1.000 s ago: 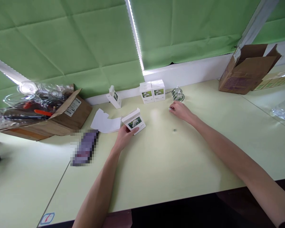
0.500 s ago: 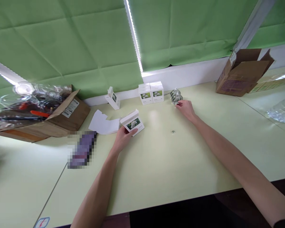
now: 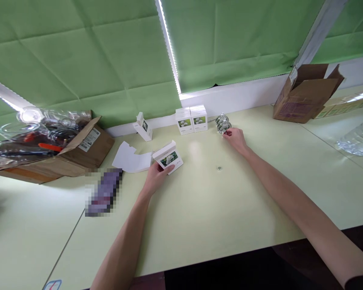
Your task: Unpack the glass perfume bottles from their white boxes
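The left hand [image 3: 157,176] grips a box [image 3: 171,158], while the right hand [image 3: 236,139], its hold unclear, could by bumping topple the far silver stack [image 3: 222,122].

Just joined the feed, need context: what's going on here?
A person's left hand holds a tilted white flower-print carton above the table. The right hand has its fingertips at the near end of some shiny round pieces; whether it grips one is unclear. Two similar boxes stand side by side left of those pieces, and a small round item lies nearer the person.
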Tool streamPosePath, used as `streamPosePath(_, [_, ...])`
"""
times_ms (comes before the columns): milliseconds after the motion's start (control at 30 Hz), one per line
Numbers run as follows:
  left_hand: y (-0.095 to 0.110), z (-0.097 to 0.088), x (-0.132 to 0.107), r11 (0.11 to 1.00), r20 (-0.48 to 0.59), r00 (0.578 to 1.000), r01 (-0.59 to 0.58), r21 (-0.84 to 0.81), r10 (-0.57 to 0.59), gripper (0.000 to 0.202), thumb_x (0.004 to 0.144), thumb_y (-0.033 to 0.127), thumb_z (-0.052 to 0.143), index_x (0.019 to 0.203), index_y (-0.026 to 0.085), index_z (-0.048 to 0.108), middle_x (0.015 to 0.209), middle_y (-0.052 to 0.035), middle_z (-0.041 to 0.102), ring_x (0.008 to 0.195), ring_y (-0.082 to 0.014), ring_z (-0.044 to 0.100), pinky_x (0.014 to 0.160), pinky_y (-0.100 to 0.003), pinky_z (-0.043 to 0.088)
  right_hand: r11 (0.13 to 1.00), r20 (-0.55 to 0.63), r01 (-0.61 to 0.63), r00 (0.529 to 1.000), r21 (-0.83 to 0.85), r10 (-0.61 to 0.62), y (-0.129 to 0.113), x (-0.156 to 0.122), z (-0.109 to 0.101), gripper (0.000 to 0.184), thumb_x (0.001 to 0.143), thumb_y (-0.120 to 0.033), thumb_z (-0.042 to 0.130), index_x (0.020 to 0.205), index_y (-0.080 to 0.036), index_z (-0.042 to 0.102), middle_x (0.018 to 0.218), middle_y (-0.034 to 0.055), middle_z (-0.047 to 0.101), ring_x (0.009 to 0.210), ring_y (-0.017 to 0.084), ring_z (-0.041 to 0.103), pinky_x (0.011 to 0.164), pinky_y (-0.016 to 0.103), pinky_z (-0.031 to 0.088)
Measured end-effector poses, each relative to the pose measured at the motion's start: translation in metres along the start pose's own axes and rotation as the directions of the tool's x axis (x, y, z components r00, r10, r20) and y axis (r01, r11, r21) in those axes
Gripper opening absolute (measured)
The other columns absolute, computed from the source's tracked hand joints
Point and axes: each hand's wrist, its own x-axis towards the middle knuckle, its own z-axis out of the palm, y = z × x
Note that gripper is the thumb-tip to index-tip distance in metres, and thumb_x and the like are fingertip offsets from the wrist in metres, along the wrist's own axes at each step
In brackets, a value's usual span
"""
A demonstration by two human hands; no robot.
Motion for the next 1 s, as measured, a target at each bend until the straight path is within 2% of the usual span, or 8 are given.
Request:
streamPosePath(300, [-0.004, -0.001, 0.002, 1.0, 0.001, 1.0, 0.007, -0.021, -0.007, 0.052, 0.069, 0.051, 0.079, 0.109, 0.018, 0.069, 0.117, -0.0124, 0.073, 0.102, -0.032, 0.07, 0.082, -0.04, 0.06, 0.996, 0.041, 0.002, 0.999, -0.092, 0.002, -0.004, 0.0, -0.004, 0.022, 0.086, -0.023, 0.056, 0.084, -0.015, 0.076, 0.088, 0.0073, 0.074, 0.084, 0.02, 0.064, 0.076, 0.027, 0.043])
streamPosePath(533, [-0.005, -0.002, 0.002, 1.0, 0.021, 1.0, -0.011, -0.01, 0.011, 0.053, 0.072, 0.051, 0.077, 0.113, 0.018, 0.068, 0.122, -0.0124, 0.071, 0.109, -0.0322, 0.068, 0.09, -0.041, 0.057, 0.977, 0.245, -0.018, 0.967, -0.211, 0.07, -0.023, -0.01, -0.041, 0.03, 0.088, -0.034, 0.058, 0.066, -0.018, 0.071, 0.064, 0.0072, 0.064, 0.068, 0.021, 0.059, 0.062, 0.03, 0.036])
streamPosePath(600, [-0.008, -0.002, 0.003, 1.0, 0.032, 0.999, -0.014, -0.021, 0.014, 0.054, 0.073, 0.051, 0.077, 0.114, 0.018, 0.068, 0.123, -0.0121, 0.071, 0.112, -0.0321, 0.067, 0.093, -0.042, 0.056, 0.981, 0.396, 0.038, 0.917, -0.19, 0.041, -0.034, -0.018, -0.053, 0.023, 0.081, -0.04, 0.069, 0.069, -0.02, 0.072, 0.067, 0.0049, 0.066, 0.066, 0.02, 0.06, 0.06, 0.029, 0.037])
streamPosePath(633, [-0.009, -0.002, 0.004, 0.999, 0.035, 0.999, -0.012, -0.031, 0.013, 0.054, 0.072, 0.051, 0.077, 0.115, 0.018, 0.068, 0.123, -0.012, 0.071, 0.112, -0.032, 0.067, 0.094, -0.043, 0.056, 0.984, 0.499, 0.075, 0.867, -0.161, 0.016, -0.041, -0.023, -0.058, 0.02, 0.075, -0.041, 0.075, 0.073, -0.021, 0.073, 0.072, 0.0034, 0.069, 0.067, 0.019, 0.061, 0.06, 0.028, 0.039])
streamPosePath(700, [-0.011, -0.002, 0.005, 0.999, 0.037, 0.999, -0.006, -0.047, 0.007, 0.055, 0.072, 0.051, 0.077, 0.116, 0.019, 0.067, 0.124, -0.0115, 0.071, 0.113, -0.0318, 0.067, 0.094, -0.043, 0.056, 0.983, 0.752, 0.159, 0.658, -0.097, -0.032, -0.058, -0.035, -0.064, 0.032, 0.069, -0.043, 0.08, 0.093, -0.024, 0.073, 0.087, 0.0033, 0.073, 0.076, 0.02, 0.065, 0.062, 0.028, 0.042])
streamPosePath(767, [-0.01, -0.002, 0.005, 0.999, 0.034, 0.999, -0.003, -0.048, 0.005, 0.054, 0.072, 0.05, 0.077, 0.116, 0.019, 0.068, 0.125, -0.0114, 0.07, 0.113, -0.0317, 0.067, 0.094, -0.043, 0.056, 0.967, 0.841, 0.229, 0.54, -0.113, -0.029, -0.076, -0.047, -0.065, 0.038, 0.065, -0.039, 0.083, 0.098, -0.024, 0.071, 0.092, 0.0037, 0.072, 0.079, 0.021, 0.066, 0.061, 0.028, 0.043])
streamPosePath(800, [-0.009, -0.002, 0.004, 0.999, 0.034, 0.999, -0.004, -0.044, 0.006, 0.054, 0.073, 0.05, 0.077, 0.116, 0.019, 0.068, 0.125, -0.0115, 0.07, 0.114, -0.0318, 0.067, 0.094, -0.043, 0.056, 0.957, 0.849, 0.259, 0.527, -0.13, -0.027, -0.083, -0.053, -0.064, 0.036, 0.065, -0.034, 0.082, 0.097, -0.023, 0.07, 0.094, 0.0042, 0.071, 0.078, 0.021, 0.066, 0.06, 0.029, 0.043])
streamPosePath(1000, [0.001, -0.001, -0.001, 1.0, 0.02, 1.0, 0.003, -0.003, -0.003, 0.051, 0.072, 0.05, 0.077, 0.11, 0.018, 0.069, 0.121, -0.0121, 0.072, 0.111, -0.0331, 0.068, 0.09, -0.042, 0.058, 0.928, 0.798, 0.324, 0.6, -0.185, -0.05, -0.097, -0.068, -0.048, 0.017, 0.063, -0.012, 0.076, 0.075, -0.02, 0.067, 0.101, 0.0063, 0.067, 0.066, 0.016, 0.06, 0.051, 0.028, 0.037])
